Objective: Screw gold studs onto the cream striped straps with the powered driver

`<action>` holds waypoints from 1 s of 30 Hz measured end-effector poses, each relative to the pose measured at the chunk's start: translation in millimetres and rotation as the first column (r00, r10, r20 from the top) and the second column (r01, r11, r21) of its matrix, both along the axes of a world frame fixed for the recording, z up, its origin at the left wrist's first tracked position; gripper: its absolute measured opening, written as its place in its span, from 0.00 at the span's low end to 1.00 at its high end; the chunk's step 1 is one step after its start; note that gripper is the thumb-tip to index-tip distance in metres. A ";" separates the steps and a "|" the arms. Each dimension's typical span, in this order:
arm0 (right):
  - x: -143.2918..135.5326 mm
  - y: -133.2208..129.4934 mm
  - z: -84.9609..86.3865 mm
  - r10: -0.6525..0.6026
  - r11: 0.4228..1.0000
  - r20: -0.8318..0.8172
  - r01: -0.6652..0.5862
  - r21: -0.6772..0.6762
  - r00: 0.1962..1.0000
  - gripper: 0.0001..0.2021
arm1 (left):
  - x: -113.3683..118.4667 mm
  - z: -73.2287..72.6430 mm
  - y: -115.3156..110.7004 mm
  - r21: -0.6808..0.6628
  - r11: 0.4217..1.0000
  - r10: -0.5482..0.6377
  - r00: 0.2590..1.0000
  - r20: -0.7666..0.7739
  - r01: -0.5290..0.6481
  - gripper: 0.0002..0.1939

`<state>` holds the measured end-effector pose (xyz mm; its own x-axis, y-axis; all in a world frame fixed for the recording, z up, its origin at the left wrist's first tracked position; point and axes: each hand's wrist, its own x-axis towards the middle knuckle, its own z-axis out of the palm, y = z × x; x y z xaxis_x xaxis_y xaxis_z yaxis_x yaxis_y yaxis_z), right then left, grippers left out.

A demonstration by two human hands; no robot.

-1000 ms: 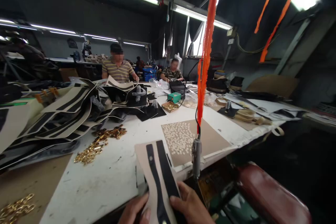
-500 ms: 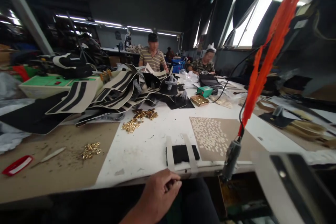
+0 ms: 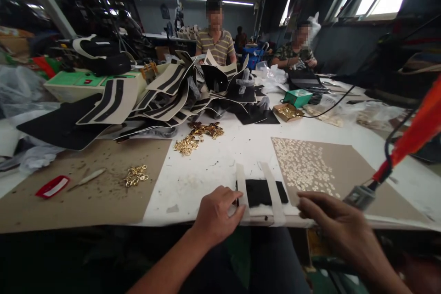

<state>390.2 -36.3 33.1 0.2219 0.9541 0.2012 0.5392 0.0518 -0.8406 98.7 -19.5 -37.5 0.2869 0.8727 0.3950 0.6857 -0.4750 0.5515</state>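
My left hand (image 3: 217, 215) rests at the near table edge, thumb and forefinger apart. Its fingertips reach the left pale strip on a small black pad (image 3: 260, 193), which has two pale strips (image 3: 274, 196) across it. To the right of the pad, my right hand (image 3: 339, 223) hovers at the near edge of a brown sheet (image 3: 344, 158). Its fingers are drawn together, and whatever may be between them is too small to make out. Many small pale discs (image 3: 306, 165) are spread over that sheet. Beside the right hand hangs a grey cylindrical device (image 3: 360, 196) on an orange-wrapped cord (image 3: 413, 140).
Gold hardware (image 3: 188, 144) lies mid-table, with gold rings (image 3: 136, 175) further left. A red oblong item (image 3: 53, 187) and a pale pointed tool (image 3: 91, 177) share the left board. Striped panels (image 3: 168, 80) pile up behind. Two people (image 3: 215, 41) sit across the table.
The blurred striped panel at the lower right has left view, and my right hand has come in there. My left hand has moved up to the pad, its fingers parting. The view has shifted.
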 end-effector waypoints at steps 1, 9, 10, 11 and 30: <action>-18.1 8.3 -7.5 0.122 0.992 0.002 -0.122 -0.040 0.993 0.17 | 1.7 -1.1 2.9 -0.006 1.000 -0.001 1.000 -0.019 0.001 0.12; -74.9 39.2 -83.6 0.303 0.942 0.257 -0.329 0.061 0.918 0.14 | 4.8 -6.3 3.0 0.026 1.000 -0.002 1.000 -0.014 0.002 0.04; -75.2 39.2 -90.8 0.291 0.938 0.306 -0.333 0.097 0.907 0.13 | 4.9 -7.4 2.5 0.049 0.999 0.007 1.000 -0.010 -0.006 0.04; -75.0 38.8 -96.6 0.278 0.931 0.351 -0.341 0.132 0.894 0.13 | 5.1 -8.6 2.1 0.073 0.997 0.015 1.000 -0.008 -0.015 0.03; -62.8 32.9 -115.2 0.264 0.890 0.503 -0.409 0.202 0.823 0.17 | 1.0 -9.3 -9.5 0.198 0.975 0.056 0.975 0.217 -0.100 0.06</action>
